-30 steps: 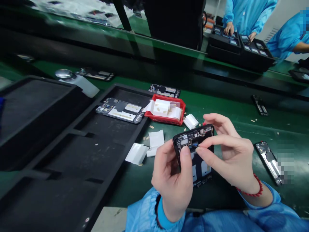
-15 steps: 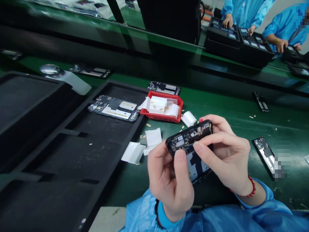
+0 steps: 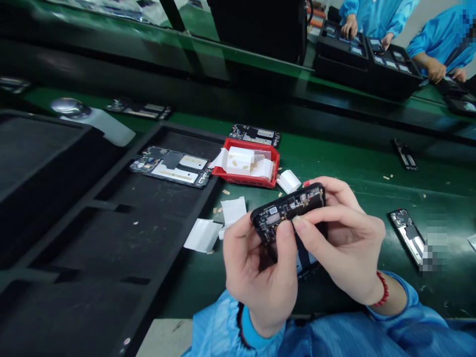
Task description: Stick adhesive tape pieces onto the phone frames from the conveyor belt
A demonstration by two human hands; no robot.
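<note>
Both of my hands hold an opened black phone body [image 3: 288, 210] over the green belt, its circuit side up. My left hand [image 3: 260, 275] grips its lower left edge, thumb pressed on the board. My right hand [image 3: 344, 248] wraps the right side, forefinger and thumb meeting my left thumb on the board. A red bracelet sits on my right wrist. A red bin [image 3: 247, 168] of white sticker sheets lies just beyond the phone.
A long black foam tray [image 3: 122, 233] at left holds one opened phone [image 3: 171, 166]. Loose white sheets [image 3: 219, 223] lie beside it. More phone bodies [image 3: 407, 235] rest on the green belt [image 3: 353, 163]. Other people in blue work at black trays [image 3: 368, 69] at far right.
My hands have drifted a little left and the phone has tilted. My left thumb and right forefinger have closed together on the board.
</note>
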